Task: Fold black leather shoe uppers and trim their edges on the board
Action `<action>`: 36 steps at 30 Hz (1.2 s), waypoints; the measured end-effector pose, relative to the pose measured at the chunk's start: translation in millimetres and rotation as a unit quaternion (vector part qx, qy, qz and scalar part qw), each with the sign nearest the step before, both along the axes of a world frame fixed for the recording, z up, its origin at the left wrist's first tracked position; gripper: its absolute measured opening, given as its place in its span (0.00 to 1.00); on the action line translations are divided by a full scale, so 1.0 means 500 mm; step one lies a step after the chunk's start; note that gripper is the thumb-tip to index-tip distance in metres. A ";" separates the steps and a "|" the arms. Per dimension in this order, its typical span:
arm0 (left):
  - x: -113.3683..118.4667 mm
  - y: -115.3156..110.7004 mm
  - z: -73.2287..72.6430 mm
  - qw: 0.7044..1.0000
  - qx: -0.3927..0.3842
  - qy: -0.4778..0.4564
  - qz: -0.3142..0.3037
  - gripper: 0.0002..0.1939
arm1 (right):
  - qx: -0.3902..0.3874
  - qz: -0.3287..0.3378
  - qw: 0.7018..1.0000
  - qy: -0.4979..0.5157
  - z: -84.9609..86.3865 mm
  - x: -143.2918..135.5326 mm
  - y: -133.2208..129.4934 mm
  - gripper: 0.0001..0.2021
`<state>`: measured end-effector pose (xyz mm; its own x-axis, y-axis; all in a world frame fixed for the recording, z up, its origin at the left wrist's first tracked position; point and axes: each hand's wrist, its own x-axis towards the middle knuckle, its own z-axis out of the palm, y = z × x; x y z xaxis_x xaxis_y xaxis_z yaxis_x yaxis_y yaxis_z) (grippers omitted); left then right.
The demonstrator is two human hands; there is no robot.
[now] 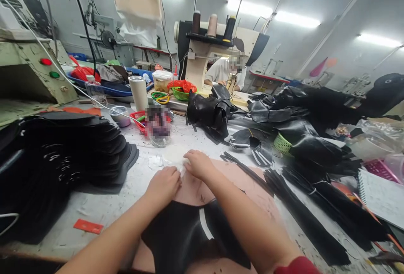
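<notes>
My left hand (164,184) and my right hand (198,164) are close together over the far edge of a pinkish board (194,192). Both have curled fingers pressed together. A small whitish, translucent scrap (182,168) shows between the fingertips, too blurred to name; which hand grips it is hard to tell. Beneath my forearms lies a black leather-like cut piece (176,232) with a white strip (205,224) on it. Crumpled white bits (155,161) rest on the table just beyond my left hand.
Stacked black cut pieces (94,152) fill the left side. Long black strips (306,219) and black leather parts (214,110) cover the right and back. A tumbler (138,91) and a red basket (136,119) stand behind. Across the table, a person (221,72) sits behind a sewing machine (197,65).
</notes>
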<state>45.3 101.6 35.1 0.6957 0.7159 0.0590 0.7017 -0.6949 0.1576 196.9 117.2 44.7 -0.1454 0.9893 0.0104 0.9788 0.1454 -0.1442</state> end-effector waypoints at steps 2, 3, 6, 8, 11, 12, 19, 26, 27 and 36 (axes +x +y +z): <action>-0.019 0.005 -0.014 1.000 0.017 0.002 0.010 0.09 | -0.008 -0.031 0.999 -0.007 -0.010 -0.016 0.022 0.15; -0.023 0.004 -0.020 1.000 0.025 0.002 0.014 0.09 | -0.014 -0.048 0.999 -0.012 -0.012 -0.025 0.032 0.14; -0.024 0.000 -0.032 0.999 0.042 -0.004 0.028 0.09 | -0.022 -0.080 0.996 -0.030 -0.014 -0.050 0.047 0.12; -0.022 -0.001 -0.035 0.998 0.050 -0.011 0.033 0.08 | -0.018 -0.085 0.996 -0.038 -0.012 -0.062 0.046 0.13; -0.025 0.001 -0.038 0.998 0.056 -0.021 0.033 0.08 | -0.016 -0.067 0.997 -0.044 -0.009 -0.067 0.030 0.12; -0.027 0.001 -0.040 0.998 0.058 -0.024 0.033 0.08 | -0.019 -0.057 0.997 -0.045 -0.009 -0.065 0.023 0.11; -0.031 -0.008 -0.052 0.996 0.070 -0.037 0.043 0.06 | -0.036 0.005 0.997 -0.065 -0.015 -0.033 0.006 0.11; -0.033 -0.010 -0.057 0.995 0.081 -0.038 0.040 0.08 | -0.012 0.039 0.996 -0.083 -0.026 -0.030 0.019 0.09; -0.033 -0.010 -0.058 0.995 0.082 -0.038 0.038 0.08 | -0.004 0.039 0.996 -0.083 -0.027 -0.029 0.018 0.09; -0.031 -0.007 -0.062 0.995 0.090 -0.031 0.035 0.09 | 0.044 0.031 0.998 -0.043 -0.042 -0.035 0.010 0.09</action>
